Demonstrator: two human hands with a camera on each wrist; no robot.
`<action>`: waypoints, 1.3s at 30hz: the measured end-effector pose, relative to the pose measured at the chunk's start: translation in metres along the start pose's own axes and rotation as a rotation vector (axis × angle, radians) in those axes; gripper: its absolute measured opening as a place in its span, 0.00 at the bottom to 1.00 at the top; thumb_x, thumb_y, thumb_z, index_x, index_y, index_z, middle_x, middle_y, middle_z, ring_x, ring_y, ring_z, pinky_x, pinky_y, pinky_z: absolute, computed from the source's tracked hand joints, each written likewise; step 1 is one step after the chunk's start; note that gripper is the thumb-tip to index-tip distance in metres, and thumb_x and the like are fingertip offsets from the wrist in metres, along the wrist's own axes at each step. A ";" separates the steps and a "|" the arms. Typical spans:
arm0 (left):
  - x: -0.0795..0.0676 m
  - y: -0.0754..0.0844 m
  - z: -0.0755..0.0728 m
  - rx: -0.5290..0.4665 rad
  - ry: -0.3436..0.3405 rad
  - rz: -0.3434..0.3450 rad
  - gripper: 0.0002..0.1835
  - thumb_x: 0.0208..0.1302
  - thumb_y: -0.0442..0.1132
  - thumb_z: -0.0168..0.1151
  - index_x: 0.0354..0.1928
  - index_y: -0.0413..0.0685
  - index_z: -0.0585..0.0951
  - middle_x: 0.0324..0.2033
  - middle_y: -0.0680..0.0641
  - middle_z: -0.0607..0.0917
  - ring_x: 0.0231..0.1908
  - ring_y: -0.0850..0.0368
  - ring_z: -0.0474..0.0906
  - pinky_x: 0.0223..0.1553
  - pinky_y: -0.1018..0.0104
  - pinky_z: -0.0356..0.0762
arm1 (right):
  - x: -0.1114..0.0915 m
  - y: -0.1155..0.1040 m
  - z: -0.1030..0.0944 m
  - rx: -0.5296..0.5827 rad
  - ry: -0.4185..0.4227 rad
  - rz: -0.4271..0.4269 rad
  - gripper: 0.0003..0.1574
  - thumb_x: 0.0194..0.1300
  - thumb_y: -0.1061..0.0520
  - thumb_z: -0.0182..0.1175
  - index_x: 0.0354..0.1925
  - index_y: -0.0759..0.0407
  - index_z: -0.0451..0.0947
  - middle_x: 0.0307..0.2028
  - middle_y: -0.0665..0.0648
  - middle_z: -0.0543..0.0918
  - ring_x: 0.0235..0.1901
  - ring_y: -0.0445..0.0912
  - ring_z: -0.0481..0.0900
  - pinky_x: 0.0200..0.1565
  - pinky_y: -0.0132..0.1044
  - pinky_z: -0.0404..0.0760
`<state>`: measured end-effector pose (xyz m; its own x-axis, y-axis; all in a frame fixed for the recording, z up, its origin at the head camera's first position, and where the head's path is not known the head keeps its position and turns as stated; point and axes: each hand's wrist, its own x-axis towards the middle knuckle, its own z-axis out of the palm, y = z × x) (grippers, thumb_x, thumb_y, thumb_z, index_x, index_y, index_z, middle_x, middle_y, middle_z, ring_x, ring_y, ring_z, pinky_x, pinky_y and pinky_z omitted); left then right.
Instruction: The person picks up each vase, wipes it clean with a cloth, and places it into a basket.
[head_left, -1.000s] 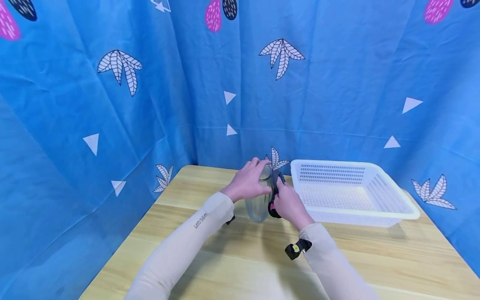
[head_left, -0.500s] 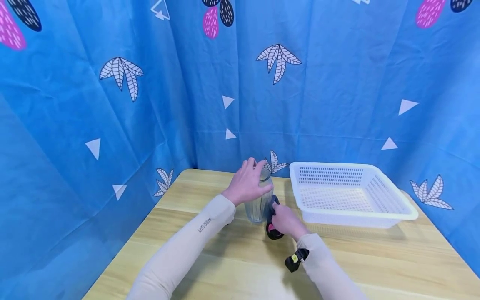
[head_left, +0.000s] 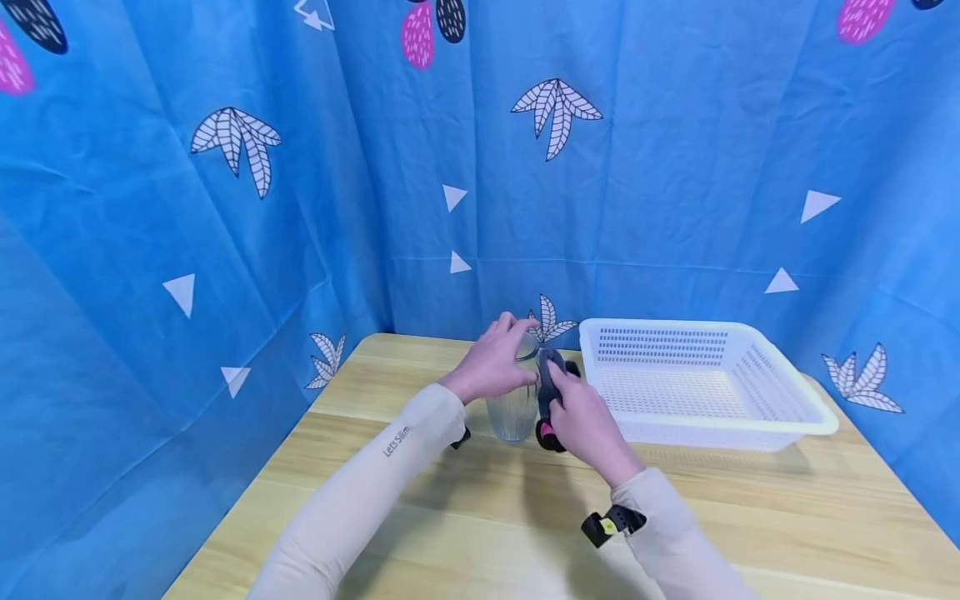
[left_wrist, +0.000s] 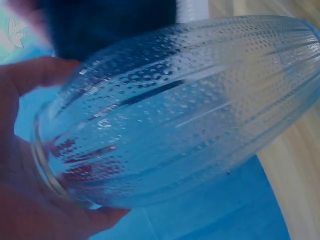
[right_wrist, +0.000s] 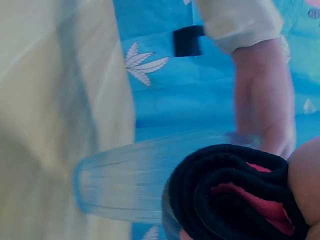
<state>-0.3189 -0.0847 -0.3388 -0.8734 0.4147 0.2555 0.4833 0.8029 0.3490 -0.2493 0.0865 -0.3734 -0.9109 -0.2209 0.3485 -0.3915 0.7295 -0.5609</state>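
Note:
A clear ribbed glass vase [head_left: 512,412] stands roughly upright near the middle of the table. My left hand [head_left: 491,358] grips it round the neck, and the left wrist view shows the dotted, ridged glass [left_wrist: 165,110] close up. Bunched in my right hand [head_left: 588,417] is a folded dark cloth [head_left: 550,387] with a pink inner side, held against or just beside the vase's right side. Its rolled layers [right_wrist: 225,190] show in the right wrist view. Whether the vase's base touches the table cannot be told.
A white perforated plastic basket [head_left: 750,429] stands on the right of the wooden table [head_left: 480,533], close to my right hand. Blue patterned curtains [head_left: 660,167] hang behind the table and along its left.
My right hand slid down the vase's side with the cloth, then moved back up. The left hand has kept its grip on the neck, and the vase has hardly moved.

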 end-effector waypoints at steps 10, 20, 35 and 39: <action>0.002 -0.007 0.005 -0.013 0.002 0.061 0.45 0.56 0.56 0.72 0.74 0.58 0.64 0.57 0.52 0.70 0.56 0.55 0.67 0.56 0.54 0.71 | 0.022 0.007 0.000 -0.011 -0.040 0.038 0.38 0.68 0.66 0.52 0.75 0.63 0.61 0.62 0.74 0.76 0.50 0.61 0.82 0.50 0.56 0.81; -0.001 -0.006 0.012 0.010 0.044 0.027 0.46 0.61 0.63 0.66 0.75 0.52 0.61 0.55 0.49 0.66 0.52 0.56 0.65 0.52 0.59 0.76 | 0.015 0.047 0.045 0.020 -0.305 0.176 0.34 0.68 0.64 0.49 0.70 0.75 0.64 0.65 0.75 0.72 0.52 0.56 0.80 0.52 0.52 0.79; -0.004 -0.001 0.003 0.020 0.060 -0.050 0.45 0.56 0.54 0.72 0.75 0.58 0.63 0.65 0.49 0.72 0.62 0.50 0.68 0.63 0.51 0.69 | 0.001 0.038 0.047 0.032 -0.238 0.185 0.36 0.68 0.63 0.51 0.72 0.69 0.62 0.65 0.74 0.73 0.48 0.55 0.80 0.46 0.48 0.78; -0.005 -0.001 0.001 -0.018 0.034 -0.043 0.45 0.56 0.50 0.72 0.75 0.57 0.64 0.67 0.50 0.70 0.67 0.49 0.63 0.67 0.49 0.66 | -0.001 0.025 0.037 0.056 -0.186 0.181 0.36 0.68 0.64 0.50 0.73 0.68 0.62 0.63 0.75 0.75 0.45 0.55 0.80 0.43 0.47 0.79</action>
<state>-0.3149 -0.0876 -0.3413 -0.8908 0.3651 0.2705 0.4469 0.8115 0.3766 -0.2627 0.0817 -0.4156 -0.9730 -0.2091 0.0977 -0.2220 0.7323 -0.6438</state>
